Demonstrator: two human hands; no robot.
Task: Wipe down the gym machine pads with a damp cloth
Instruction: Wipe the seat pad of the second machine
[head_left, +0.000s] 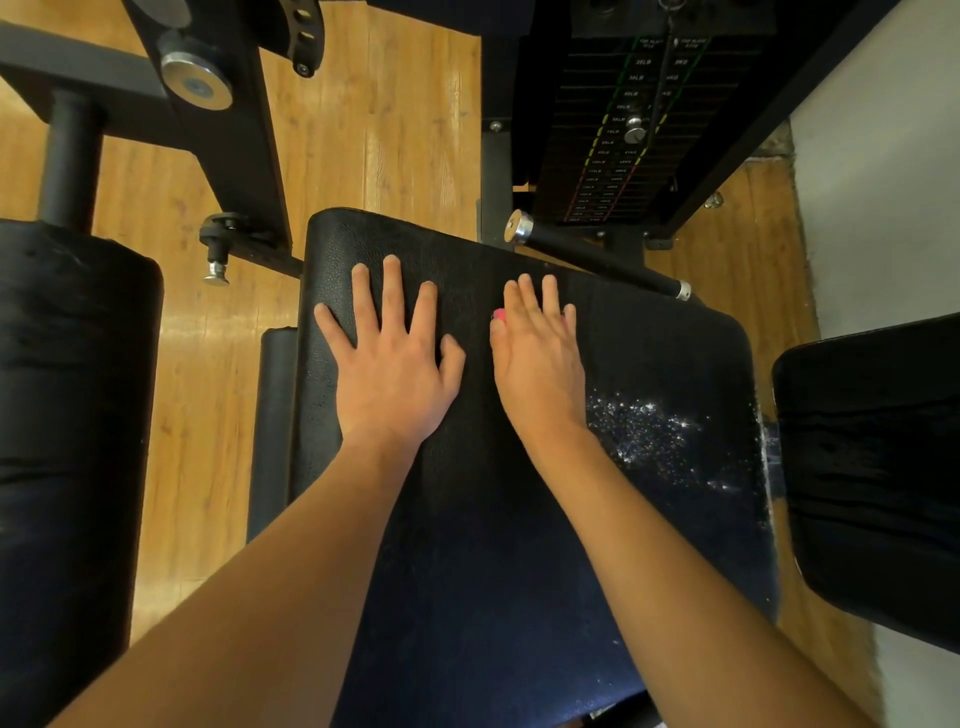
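Seat pad (519, 545), left hand (395, 364) flat, right hand (537, 358) on pink cloth (499, 314), LB-marked stack (597, 156)

Flat on seat pad (493, 545), left hand (395, 374), right hand (540, 364)

The big black seat pad (467, 519) lies flat, with shiny wet drops on its right side. A pink bit of cloth (498, 314) peeks out under the right hand (537, 364).

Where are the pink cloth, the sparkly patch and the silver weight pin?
pink cloth (498, 315), head view, corner peeking out under the right hand (537, 364).
sparkly patch (644, 431), head view, its middle.
silver weight pin (634, 134), head view, its round knob.
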